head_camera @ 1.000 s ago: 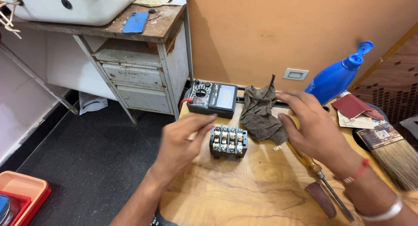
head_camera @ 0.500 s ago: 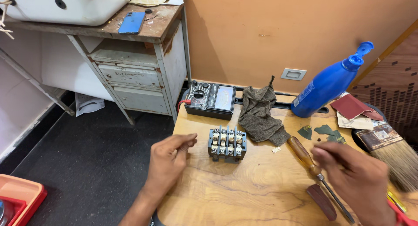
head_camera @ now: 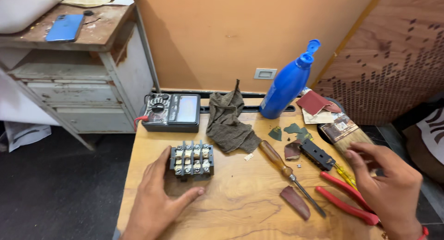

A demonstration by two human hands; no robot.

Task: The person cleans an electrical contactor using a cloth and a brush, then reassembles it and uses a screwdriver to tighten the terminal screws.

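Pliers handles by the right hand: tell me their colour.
Red, seen in the head view: the pliers lie just under the right hand.

We see a black multimeter [head_camera: 171, 111] just beyond the left hand [head_camera: 157, 203], at the table's back edge. Crumpled grey-brown rag [head_camera: 229, 122] lies beside it, toward the right hand [head_camera: 388, 189]. Between the hands: wooden-handled screwdriver [head_camera: 277, 159], tip pointing at us, and a brown leaf-shaped scrap [head_camera: 296, 202] near the tip. Blue spray bottle [head_camera: 286, 85] stands at the wall, well beyond the right hand, with reddish sandpaper sheets [head_camera: 314, 103] beside it. Far off past the left hand, a worn white cabinet [head_camera: 115, 78] carries a blue phone [head_camera: 64, 27].
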